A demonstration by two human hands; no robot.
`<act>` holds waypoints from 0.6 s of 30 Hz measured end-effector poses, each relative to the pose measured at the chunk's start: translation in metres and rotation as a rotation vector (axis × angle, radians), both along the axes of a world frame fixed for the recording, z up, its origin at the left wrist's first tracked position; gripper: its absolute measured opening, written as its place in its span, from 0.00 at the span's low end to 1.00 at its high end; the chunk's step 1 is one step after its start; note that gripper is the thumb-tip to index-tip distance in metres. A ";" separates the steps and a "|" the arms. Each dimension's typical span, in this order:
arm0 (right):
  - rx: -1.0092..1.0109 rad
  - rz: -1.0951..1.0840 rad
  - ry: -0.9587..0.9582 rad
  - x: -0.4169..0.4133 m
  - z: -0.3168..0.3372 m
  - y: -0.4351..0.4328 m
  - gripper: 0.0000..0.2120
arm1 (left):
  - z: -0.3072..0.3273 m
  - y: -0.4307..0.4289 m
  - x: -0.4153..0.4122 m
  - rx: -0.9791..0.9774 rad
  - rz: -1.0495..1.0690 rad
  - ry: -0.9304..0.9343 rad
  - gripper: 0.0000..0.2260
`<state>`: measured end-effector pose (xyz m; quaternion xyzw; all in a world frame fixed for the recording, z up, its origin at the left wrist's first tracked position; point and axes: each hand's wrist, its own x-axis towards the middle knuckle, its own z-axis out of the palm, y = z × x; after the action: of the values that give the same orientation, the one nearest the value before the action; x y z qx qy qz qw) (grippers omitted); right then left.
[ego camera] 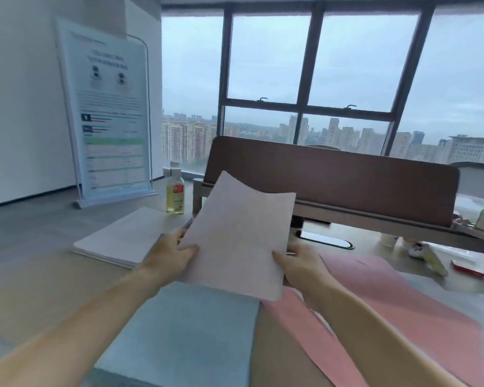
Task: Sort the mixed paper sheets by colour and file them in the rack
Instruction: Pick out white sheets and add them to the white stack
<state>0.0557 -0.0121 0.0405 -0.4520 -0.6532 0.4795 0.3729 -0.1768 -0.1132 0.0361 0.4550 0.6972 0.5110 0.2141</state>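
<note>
Above the blue (179,331) and pink piles (403,303), your left hand (169,256) and right hand (301,263) pinch the pale sheet (238,241) by its side edges; light and floppy, it seems best supported there.

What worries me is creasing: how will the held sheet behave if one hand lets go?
Probably floppy: the held sheet bows along its top edge though the left hand and right hand both pinch it. Likely light, one thin sheet, so it may droop.
</note>
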 end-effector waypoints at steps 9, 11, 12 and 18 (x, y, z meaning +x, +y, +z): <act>-0.288 0.204 -0.004 -0.237 -0.026 0.016 0.04 | -0.026 -0.012 -0.216 -0.104 0.367 0.240 0.10; -0.276 0.201 -0.026 -0.275 -0.034 0.028 0.03 | -0.034 -0.002 -0.248 -0.080 0.415 0.289 0.15; -0.260 0.194 -0.041 -0.292 -0.040 0.035 0.03 | -0.040 0.002 -0.261 -0.058 0.434 0.307 0.16; -0.055 0.195 -0.277 -0.344 -0.078 0.072 0.16 | -0.080 0.029 -0.314 0.035 0.496 0.378 0.14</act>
<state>-0.2886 0.0601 -0.0373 -0.4583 -0.7258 0.4643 0.2182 -0.4905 -0.0838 -0.0441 0.3615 0.8055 0.4658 -0.0585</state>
